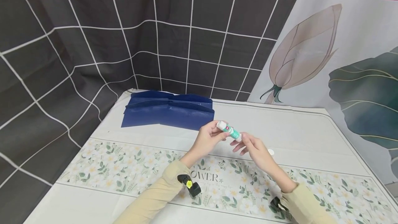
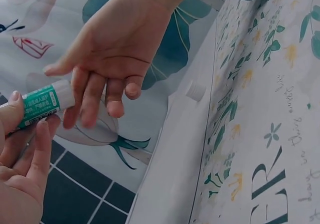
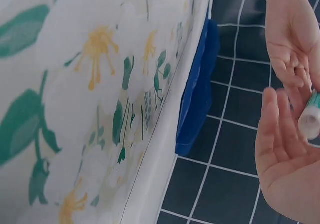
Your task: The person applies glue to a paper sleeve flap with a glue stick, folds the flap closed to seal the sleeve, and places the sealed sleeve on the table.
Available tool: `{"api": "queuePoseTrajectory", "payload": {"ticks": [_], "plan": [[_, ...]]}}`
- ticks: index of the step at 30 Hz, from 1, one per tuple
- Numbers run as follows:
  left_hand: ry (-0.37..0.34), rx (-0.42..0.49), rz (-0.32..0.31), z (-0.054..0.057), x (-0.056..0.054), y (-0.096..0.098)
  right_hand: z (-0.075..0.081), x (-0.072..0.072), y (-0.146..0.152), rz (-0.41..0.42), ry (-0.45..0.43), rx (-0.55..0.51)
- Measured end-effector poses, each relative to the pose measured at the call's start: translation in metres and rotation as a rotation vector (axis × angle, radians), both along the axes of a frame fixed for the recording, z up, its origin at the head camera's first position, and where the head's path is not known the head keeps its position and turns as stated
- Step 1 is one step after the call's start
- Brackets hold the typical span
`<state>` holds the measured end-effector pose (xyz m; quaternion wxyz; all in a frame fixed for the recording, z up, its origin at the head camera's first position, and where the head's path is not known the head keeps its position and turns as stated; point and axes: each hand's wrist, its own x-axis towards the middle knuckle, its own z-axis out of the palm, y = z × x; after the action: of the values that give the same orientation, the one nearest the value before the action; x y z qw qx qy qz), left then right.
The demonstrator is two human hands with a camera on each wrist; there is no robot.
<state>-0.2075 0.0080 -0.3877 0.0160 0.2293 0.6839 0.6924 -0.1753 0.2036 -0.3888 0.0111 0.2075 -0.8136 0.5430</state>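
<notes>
My left hand (image 1: 209,137) grips a glue stick (image 1: 229,130), white at both ends with a green and white label, above the table. In the left wrist view the left thumb and fingers (image 2: 37,159) hold the glue stick (image 2: 42,103) around its label. My right hand (image 1: 256,149) is at the tube's lower white end, its fingertips close beside it. Seen from the left wrist, the right hand (image 2: 122,48) has thumb and fingers spread. The right wrist view shows the uncapped-looking round end (image 3: 310,124) next to the right palm (image 3: 287,169).
Dark blue envelopes (image 1: 168,111) lie in overlapping stacks at the table's back left. A small white cap (image 1: 271,152) rests on the table right of the hands. The floral cover (image 1: 130,168) spreads across the table. Dark grid curtain (image 1: 171,40) and printed white curtain (image 1: 298,78) hang behind.
</notes>
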Motion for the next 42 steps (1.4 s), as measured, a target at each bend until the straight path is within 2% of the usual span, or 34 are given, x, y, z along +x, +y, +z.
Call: {"api": "queuePoseTrajectory", "payload": {"ticks": [4, 7, 16, 24, 32, 38, 42], "plan": [[0.004, 0.008, -0.001, -0.0006, -0.0004, -0.0009, 0.0004, 0.0022, -0.0015, -0.073, 0.052, -0.05], [-0.003, 0.013, -0.009, -0.0006, -0.0008, -0.0011, 0.001, 0.0024, -0.0016, -0.099, 0.085, -0.04], [-0.021, 0.008, -0.015, 0.0007, 0.0004, -0.0016, 0.0016, 0.0023, 0.0002, -0.029, -0.004, 0.048], [-0.016, 0.015, -0.021, 0.001, -0.0006, -0.0024, -0.0008, 0.0048, -0.0034, -0.076, 0.052, 0.0], [-0.006, 0.007, -0.038, 0.0023, -0.0011, -0.0029, 0.002, 0.0049, -0.0013, -0.047, 0.003, 0.091], [-0.015, 0.014, -0.037, 0.0018, -0.0018, -0.0027, 0.0012, 0.005, -0.0016, -0.058, 0.039, 0.019], [-0.016, 0.012, -0.036, 0.0023, -0.0021, -0.0023, 0.0015, 0.0044, -0.0018, -0.057, 0.05, 0.026]]}}
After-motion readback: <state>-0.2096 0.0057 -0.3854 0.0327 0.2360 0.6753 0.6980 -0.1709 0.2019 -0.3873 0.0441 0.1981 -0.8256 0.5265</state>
